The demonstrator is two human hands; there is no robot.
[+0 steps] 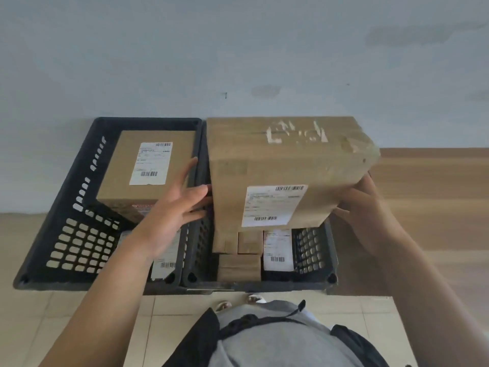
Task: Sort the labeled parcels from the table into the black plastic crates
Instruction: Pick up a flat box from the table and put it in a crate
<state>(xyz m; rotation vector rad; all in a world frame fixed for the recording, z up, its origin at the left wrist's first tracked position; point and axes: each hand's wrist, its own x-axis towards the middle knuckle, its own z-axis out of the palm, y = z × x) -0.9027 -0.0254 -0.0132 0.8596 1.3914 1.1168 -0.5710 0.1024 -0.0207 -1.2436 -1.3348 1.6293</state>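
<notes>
The big box [285, 165] sat tilted over the right crate [312, 250], long side running away from the person. The right hand [367, 207] gripped its right edge. The left hand [182, 205] was flat and straight, fingertips by its left side. Small labeled parcels [277, 250] lay underneath. The left crate [68, 234] held another box [148, 170].

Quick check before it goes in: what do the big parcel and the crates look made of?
The big parcel looks like matte brown corrugated cardboard, with clear glossy tape glinting at its far right corner and a white paper label. The right crate and left crate look like rigid black moulded plastic, going by the perforated grid walls.
</notes>
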